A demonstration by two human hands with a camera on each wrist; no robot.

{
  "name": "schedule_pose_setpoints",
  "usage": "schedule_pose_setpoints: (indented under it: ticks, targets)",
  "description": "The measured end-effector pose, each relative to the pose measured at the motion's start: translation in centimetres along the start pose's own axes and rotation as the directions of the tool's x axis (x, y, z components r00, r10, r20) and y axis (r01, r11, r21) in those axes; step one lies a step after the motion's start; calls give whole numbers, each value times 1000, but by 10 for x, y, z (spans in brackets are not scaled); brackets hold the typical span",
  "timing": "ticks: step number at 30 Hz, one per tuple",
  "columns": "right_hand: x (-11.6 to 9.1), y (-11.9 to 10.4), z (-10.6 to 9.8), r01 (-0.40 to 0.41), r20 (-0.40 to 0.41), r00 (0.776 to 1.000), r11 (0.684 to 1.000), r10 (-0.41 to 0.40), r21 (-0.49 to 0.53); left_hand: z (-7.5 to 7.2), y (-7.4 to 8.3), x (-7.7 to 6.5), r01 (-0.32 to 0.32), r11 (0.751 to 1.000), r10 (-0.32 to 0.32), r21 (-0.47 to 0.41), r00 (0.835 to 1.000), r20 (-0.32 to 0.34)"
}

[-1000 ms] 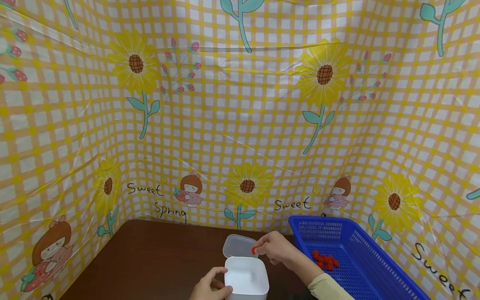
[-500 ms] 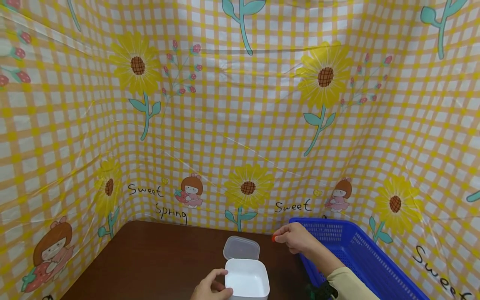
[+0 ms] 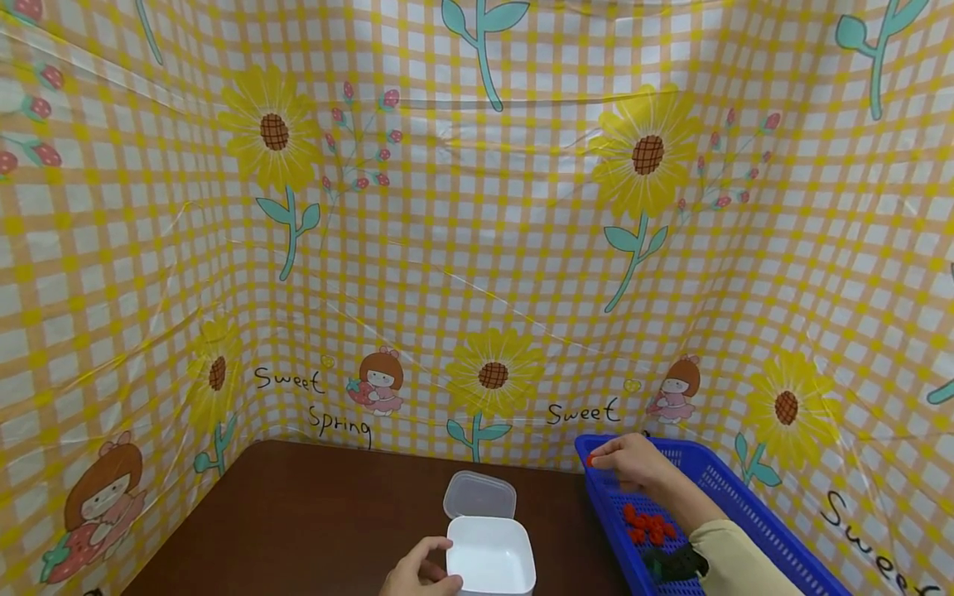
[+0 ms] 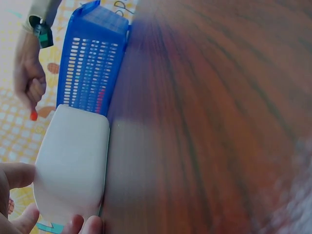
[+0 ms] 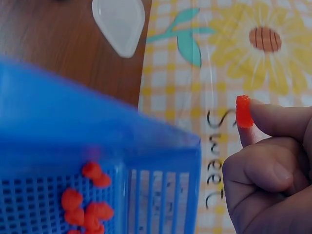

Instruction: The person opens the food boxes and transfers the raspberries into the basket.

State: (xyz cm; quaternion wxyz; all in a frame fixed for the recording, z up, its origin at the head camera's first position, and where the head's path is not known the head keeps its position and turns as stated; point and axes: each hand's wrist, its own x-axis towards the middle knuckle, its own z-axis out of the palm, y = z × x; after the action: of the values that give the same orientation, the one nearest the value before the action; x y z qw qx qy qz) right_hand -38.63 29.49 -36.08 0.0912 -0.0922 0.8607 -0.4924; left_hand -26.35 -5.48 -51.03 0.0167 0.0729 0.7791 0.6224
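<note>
My right hand (image 3: 637, 465) pinches a small red bumpy piece (image 5: 243, 111), raspberry-like, between thumb and forefinger. In the head view that hand is over the far left part of the blue basket (image 3: 734, 492), above its rim. Several similar red pieces (image 3: 647, 525) lie in a cluster on the basket floor. My left hand (image 3: 421, 569) holds the white box (image 3: 492, 564) by its left side. In the head view the box stands upright with its mouth up, and its visible inside is bare. The left wrist view shows the box's outer wall (image 4: 73, 161) with fingertips against it.
A translucent lid (image 3: 480, 494) lies flat on the brown table (image 3: 335, 505) just behind the box. The basket stands to the right of the box. A checked, flower-printed cloth (image 3: 477, 248) walls the table at the back and sides. A dark green band sits at my right wrist (image 3: 674, 564).
My right hand has moved right, from over the lid to over the basket, still pinching the red piece. The left hand and the box have stayed in place.
</note>
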Motion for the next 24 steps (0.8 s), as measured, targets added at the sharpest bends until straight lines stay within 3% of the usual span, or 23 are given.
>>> schedule_pose_setpoints:
  ticks: [15, 24]
  targets:
    - [-4, 35, -41, -70, -66, 996, 997, 68, -24, 1, 2, 2, -11, 1000, 11, 0, 1000, 2]
    - [1, 58, -57, -143, -84, 988, 980, 133, -135, -1, 3, 2, -7, 1000, 7, 14, 1000, -2]
